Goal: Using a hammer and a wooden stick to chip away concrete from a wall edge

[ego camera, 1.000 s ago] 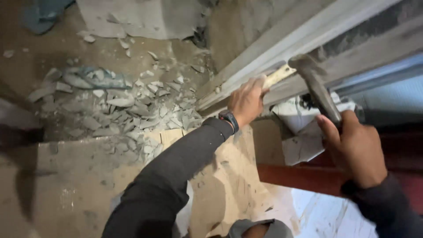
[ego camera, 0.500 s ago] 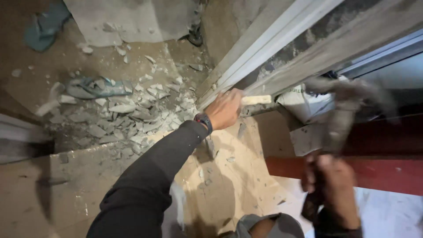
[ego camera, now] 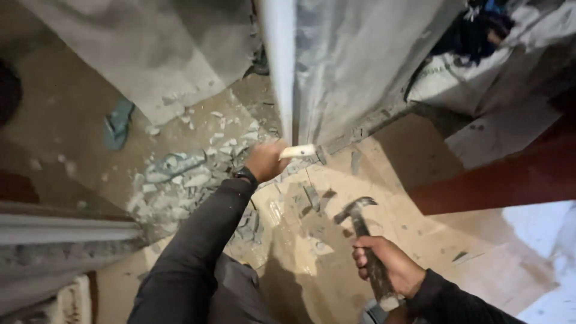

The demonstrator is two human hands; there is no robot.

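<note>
Here the chisel (ego camera: 303, 152) lies nearly level, its pale handle in the left hand (ego camera: 264, 161) and its tip pointing right, against the foot of the grey frame (ego camera: 282, 78). The right hand (ego camera: 387, 264) has its grip closed on the hammer (ego camera: 363, 240), handle slanting up-left, head raised above the floor (ego camera: 420, 234). Rubble (ego camera: 186, 177) lies beside the left wrist.

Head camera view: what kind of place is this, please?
Probably a room under renovation or demolition. Broken rubble covers the floor, the left hand sets a chisel against a wall, and the right hand grips a hammer.
</note>
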